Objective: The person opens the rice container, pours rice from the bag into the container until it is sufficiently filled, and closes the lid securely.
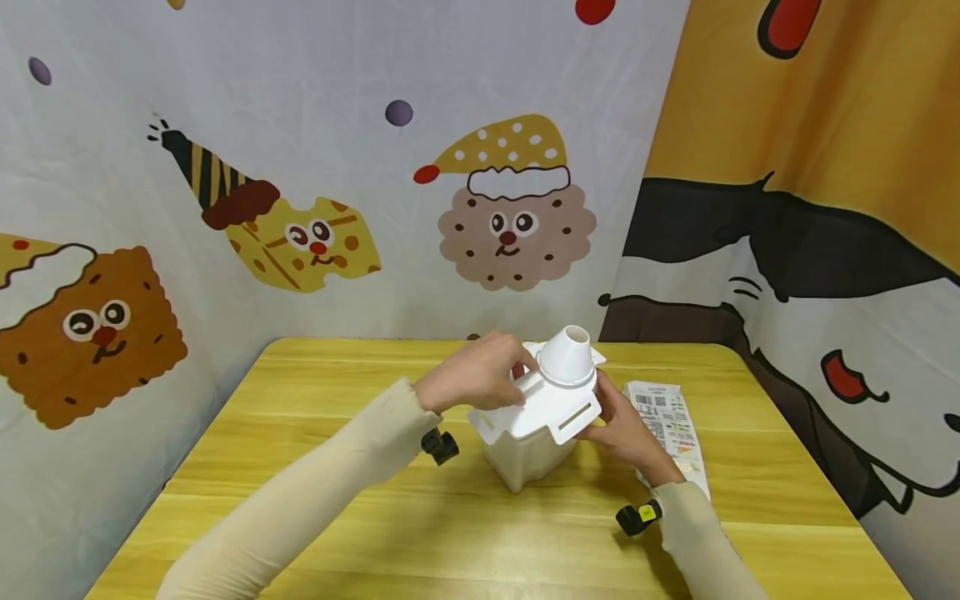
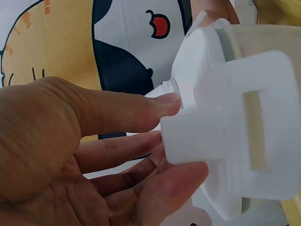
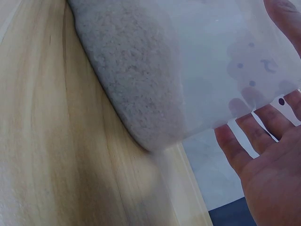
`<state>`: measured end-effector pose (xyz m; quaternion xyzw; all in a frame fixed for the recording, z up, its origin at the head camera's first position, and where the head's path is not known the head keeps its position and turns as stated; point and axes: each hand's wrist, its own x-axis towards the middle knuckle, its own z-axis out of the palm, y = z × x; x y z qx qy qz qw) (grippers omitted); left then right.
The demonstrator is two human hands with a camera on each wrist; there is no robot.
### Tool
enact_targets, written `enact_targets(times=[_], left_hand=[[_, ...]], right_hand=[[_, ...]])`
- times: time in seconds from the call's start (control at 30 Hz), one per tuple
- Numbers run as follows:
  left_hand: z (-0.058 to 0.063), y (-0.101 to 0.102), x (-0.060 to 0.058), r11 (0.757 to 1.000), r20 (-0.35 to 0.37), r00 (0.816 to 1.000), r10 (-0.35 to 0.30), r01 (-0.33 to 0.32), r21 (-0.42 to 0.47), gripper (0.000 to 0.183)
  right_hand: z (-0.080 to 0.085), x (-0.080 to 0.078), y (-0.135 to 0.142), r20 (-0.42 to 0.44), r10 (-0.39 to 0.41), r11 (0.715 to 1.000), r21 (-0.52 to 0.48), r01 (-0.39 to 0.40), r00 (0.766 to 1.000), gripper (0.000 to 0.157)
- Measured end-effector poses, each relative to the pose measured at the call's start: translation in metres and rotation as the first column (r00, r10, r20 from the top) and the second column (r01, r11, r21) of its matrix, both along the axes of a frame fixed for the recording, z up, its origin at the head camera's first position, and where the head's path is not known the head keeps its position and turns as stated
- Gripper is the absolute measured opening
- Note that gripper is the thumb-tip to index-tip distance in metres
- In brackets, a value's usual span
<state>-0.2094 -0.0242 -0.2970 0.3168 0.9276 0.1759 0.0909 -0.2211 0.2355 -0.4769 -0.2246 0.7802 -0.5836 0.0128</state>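
Note:
A translucent storage container point(image 1: 517, 460) stands on the table, tilted in the right wrist view, with rice point(image 3: 134, 75) filling its lower part. Its white lid point(image 1: 542, 410) has slotted side flaps point(image 2: 277, 127), which stick out past the walls. On top of the lid sits a white cone-shaped cup point(image 1: 566, 360), its narrow end up. My left hand point(image 1: 480, 372) pinches the raised white handle point(image 2: 195, 136) of the lid between thumb and fingers. With my right hand point(image 1: 622, 431) I grip the container's upper right side, fingers point(image 3: 258, 125) against one wall and thumb on another.
A printed paper packet point(image 1: 672, 433) lies on the wooden table point(image 1: 360, 533), right of the container and partly behind my right forearm. A cartoon-patterned curtain point(image 1: 420, 50) hangs behind the table's far edge and along its sides.

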Motion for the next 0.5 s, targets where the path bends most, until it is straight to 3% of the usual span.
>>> enact_targets(times=[0.5], left_hand=[[-0.0030, 0.0016, -0.0004, 1.000, 0.051, 0.999, 0.007, -0.008, 0.030, 0.039]], right_hand=[[-0.0009, -0.0013, -0.0009, -0.019, 0.018, 1.000, -0.022, -0.018, 1.000, 0.102]])
